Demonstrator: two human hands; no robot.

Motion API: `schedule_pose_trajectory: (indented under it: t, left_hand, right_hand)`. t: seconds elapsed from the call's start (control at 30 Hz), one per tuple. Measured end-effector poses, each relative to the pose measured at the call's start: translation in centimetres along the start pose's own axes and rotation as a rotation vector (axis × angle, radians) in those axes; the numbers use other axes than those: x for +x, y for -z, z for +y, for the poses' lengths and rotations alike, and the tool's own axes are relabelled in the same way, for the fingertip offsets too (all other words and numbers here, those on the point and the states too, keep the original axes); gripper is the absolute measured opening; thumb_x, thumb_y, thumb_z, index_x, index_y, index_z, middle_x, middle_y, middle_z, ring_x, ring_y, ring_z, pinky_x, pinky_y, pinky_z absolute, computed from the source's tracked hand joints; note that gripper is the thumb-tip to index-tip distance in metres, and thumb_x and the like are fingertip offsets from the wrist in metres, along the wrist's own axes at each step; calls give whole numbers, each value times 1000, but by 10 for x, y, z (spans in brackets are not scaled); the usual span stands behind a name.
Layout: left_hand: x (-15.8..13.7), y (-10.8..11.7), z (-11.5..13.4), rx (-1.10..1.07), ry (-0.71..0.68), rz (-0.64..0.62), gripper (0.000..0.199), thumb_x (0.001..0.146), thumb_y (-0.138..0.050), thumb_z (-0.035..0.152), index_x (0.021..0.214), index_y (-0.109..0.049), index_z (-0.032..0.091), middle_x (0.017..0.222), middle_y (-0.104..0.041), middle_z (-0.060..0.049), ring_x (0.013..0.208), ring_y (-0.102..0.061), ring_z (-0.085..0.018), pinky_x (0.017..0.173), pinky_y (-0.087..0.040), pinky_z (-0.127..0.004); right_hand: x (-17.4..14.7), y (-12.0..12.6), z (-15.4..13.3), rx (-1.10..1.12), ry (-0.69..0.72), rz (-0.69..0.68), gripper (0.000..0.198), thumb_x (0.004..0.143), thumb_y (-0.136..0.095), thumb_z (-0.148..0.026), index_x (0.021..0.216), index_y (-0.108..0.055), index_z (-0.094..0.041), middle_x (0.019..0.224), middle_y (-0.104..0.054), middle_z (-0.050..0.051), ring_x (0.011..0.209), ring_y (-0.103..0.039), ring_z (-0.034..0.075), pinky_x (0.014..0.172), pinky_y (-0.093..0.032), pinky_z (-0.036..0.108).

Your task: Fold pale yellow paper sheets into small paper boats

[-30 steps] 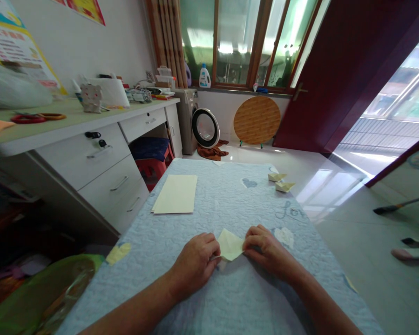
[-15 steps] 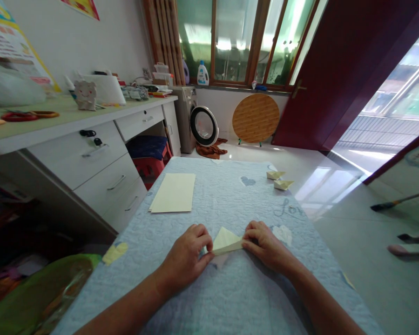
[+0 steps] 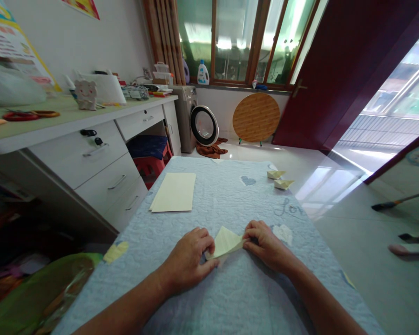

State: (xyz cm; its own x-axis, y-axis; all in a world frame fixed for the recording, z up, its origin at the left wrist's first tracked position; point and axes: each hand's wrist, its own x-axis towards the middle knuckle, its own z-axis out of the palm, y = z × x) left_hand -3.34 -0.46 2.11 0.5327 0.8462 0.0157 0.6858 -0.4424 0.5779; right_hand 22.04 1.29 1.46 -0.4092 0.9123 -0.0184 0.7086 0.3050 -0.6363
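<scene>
A pale yellow folded paper [image 3: 225,242] lies between my hands, its pointed peak facing away from me. At its left end, the curled fingers of my left hand [image 3: 188,258] are on the paper, with the thumb a little apart below. My right hand [image 3: 267,245] pinches the right end between thumb and fingers, which hide that corner. Two small folded paper boats, a nearer boat [image 3: 282,184] and a farther boat [image 3: 275,175], stand at the far right of the table. Flat yellow paper sheets [image 3: 174,193] are stacked at the far left.
A light blue quilted cloth [image 3: 216,195] covers the table. To the left runs a white desk [image 3: 101,139] with red-handled scissors [image 3: 21,116] on top. A green bag-lined bin [image 3: 38,298] stands near the table's left edge. Beyond is a washing machine with its round door [image 3: 204,125] open.
The left thumb has moved away from the fingers, off the paper's lower edge. The narrow strip along that edge now looks flatter. My right hand keeps its pinch, nearly unmoved.
</scene>
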Motion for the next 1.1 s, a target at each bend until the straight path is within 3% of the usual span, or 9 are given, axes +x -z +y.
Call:
schedule_pose_trajectory:
  t: [0.37,0.67,1.1]
  left_hand:
    - [10,-15,1,71,94,58,21,92,-56,25,73,-61,17,88,-58,-5,89,-52,-22,81,-39,-35]
    - [9,-11,1,72,124,64,25,94,-51,27,74,-64,17,90,-58,-5,91,-52,-22,83,-39,-36]
    - [8,-9,1,119,144,53,17,89,-57,28,77,-64,18,92,-58,-6,92,-51,-23,83,-39,-37]
  right_hand:
    - [4,-2,1,-31,-99,35,17,87,-62,-20,71,-68,-18,87,-63,4,90,-53,20,83,-38,33]
    - [8,-5,0,-134,-209,70,19,86,-65,-24,69,-70,-18,85,-64,4,88,-54,21,79,-37,31]
    - [7,-5,-3,-164,-211,86,16,85,-65,-24,71,-71,-19,86,-65,5,89,-54,21,80,-37,32]
